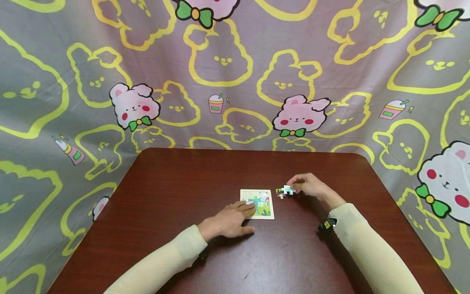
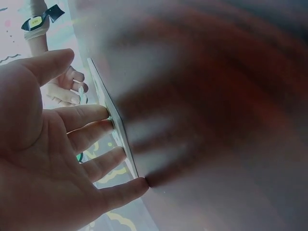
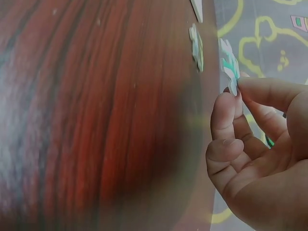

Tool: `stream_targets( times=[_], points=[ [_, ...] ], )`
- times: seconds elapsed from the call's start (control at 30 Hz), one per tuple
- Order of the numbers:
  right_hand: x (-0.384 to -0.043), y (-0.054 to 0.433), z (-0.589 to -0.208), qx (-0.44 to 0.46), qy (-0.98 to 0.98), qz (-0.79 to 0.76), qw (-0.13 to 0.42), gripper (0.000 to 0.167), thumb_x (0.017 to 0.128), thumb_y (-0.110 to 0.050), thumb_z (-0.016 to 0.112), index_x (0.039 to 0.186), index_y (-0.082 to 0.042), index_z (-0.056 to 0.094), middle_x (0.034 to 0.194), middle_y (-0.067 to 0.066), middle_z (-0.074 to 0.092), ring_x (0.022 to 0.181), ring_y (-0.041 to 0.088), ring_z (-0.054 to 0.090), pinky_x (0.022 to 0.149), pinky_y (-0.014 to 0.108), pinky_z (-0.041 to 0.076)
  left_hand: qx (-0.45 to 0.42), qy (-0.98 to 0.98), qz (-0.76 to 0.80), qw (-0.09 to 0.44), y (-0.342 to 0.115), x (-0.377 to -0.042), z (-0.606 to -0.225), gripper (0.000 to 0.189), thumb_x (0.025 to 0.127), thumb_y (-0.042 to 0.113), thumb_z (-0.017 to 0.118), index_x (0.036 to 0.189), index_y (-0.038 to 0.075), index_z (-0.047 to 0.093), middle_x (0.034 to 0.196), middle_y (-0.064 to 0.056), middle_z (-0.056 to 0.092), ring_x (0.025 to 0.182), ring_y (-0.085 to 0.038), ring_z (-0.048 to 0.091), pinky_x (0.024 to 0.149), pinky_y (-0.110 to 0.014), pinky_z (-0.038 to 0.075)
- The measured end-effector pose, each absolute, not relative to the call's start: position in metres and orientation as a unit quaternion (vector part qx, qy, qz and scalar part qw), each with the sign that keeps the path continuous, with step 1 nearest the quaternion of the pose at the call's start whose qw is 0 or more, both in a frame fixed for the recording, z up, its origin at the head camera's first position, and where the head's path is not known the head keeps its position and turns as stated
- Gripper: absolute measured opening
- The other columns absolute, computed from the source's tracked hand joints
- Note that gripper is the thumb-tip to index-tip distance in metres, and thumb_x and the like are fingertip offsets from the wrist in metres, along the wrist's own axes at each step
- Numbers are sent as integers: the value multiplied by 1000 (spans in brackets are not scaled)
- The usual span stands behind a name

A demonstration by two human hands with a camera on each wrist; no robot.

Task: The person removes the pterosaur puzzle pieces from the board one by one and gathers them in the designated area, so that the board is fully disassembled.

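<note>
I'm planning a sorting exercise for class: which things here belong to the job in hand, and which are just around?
Job:
- board, under the left hand
- held piece, pinched by the right hand
- loose pieces (count unclear)

Just around:
- table
- curtain
- wristband

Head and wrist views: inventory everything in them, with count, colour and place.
Table: one, reddish brown, beneath the hands.
Patterned cloth: at least one sheet, grey with yellow outlines, behind and beside the table.
Puzzle board: one, pale rim, multicoloured picture, on the table.
Loose puzzle pieces: at least one, exact count unclear, multicoloured, right of the board.
Held puzzle piece: one, white and green, in the right hand.
Wrist devices: two, black, one per wrist.
Sleeves: two, cream, on the forearms.
Left hand: one, bare, fingers on the board.
Right hand: one, bare, pinching the held piece.
</note>
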State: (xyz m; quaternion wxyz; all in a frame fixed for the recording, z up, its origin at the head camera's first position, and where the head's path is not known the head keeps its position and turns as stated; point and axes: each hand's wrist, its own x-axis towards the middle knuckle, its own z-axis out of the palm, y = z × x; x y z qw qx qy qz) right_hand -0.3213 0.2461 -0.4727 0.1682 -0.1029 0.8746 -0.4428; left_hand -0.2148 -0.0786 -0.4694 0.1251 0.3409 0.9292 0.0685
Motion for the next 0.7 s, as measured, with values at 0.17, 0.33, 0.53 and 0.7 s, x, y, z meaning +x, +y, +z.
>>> stream_targets(
  times=[0.17,0.33,0.53,0.7],
  points=[
    [-321,254,-473,-102,876,-440,170,17,97,-12,62,108,-4,72,83,7,65,76,23,58,52,25,39,337,930,70,128,-79,-215,-470,66,98,52,54,154,19,40,163,3,34,152,-28,29,118,-52,34],
    [-323,260,-478,-110,885,-424,158,17,96,-9,61,107,-1,71,84,8,66,74,20,59,53,25,42,338,930,71,126,-79,-214,-471,66,98,52,54,154,19,41,163,2,35,152,-28,30,118,-52,35],
    [-325,262,-481,-114,902,-396,129,15,95,-4,61,103,0,72,89,11,69,75,18,60,67,30,49,339,930,68,124,-78,-214,-469,66,98,52,54,154,19,41,163,2,35,152,-28,30,118,-52,35],
    [-326,262,-481,-110,906,-389,125,14,95,-4,61,103,-1,73,91,10,70,75,18,60,66,29,49,341,930,64,121,-78,-214,-470,66,98,52,54,154,19,41,163,2,35,151,-28,30,118,-52,35]
  ],
)
